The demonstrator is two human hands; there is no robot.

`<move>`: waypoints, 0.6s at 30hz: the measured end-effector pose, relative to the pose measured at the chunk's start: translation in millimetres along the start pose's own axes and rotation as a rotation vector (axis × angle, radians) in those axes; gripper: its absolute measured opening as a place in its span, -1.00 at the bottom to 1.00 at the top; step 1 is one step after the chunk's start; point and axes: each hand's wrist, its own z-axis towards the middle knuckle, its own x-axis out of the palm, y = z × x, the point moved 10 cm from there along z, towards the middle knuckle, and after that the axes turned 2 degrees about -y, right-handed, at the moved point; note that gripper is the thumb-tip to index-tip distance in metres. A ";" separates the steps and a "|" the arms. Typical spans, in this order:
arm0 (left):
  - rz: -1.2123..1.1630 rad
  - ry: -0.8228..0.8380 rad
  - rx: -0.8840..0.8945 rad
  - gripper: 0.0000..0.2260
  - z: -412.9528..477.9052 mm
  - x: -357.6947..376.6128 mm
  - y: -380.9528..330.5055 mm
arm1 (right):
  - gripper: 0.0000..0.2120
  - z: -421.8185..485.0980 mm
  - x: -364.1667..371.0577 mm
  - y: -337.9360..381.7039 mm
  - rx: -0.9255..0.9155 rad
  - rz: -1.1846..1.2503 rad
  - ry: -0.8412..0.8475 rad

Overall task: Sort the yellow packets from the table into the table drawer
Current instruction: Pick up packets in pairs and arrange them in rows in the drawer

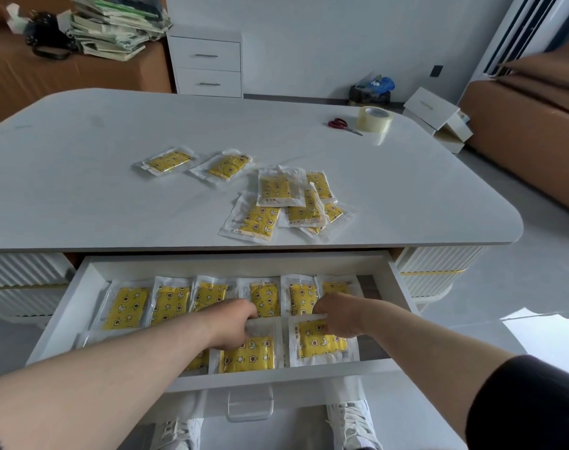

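Note:
The white table drawer stands pulled out below the table edge. A back row of several yellow star-print packets lies flat in it. In the front row, my left hand grips the top edge of one packet. My right hand grips the top edge of the packet beside it. On the table top, a loose pile of several packets lies near the front edge, and two single packets lie farther back to the left.
Red-handled scissors and a roll of clear tape sit at the table's far right. A white two-drawer cabinet stands behind. Brown cardboard boxes flank the table. My white shoes show below the drawer's clear handle.

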 end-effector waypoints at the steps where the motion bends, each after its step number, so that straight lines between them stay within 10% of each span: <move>1: -0.007 -0.006 -0.002 -0.84 0.8 -0.1 1.1 | -0.71 1.2 0.7 -0.1 0.002 0.002 -0.010; 18: -0.146 0.024 -0.012 -0.64 4.4 -4.0 2.0 | -0.49 -0.8 -3.4 2.3 -0.027 0.038 -0.124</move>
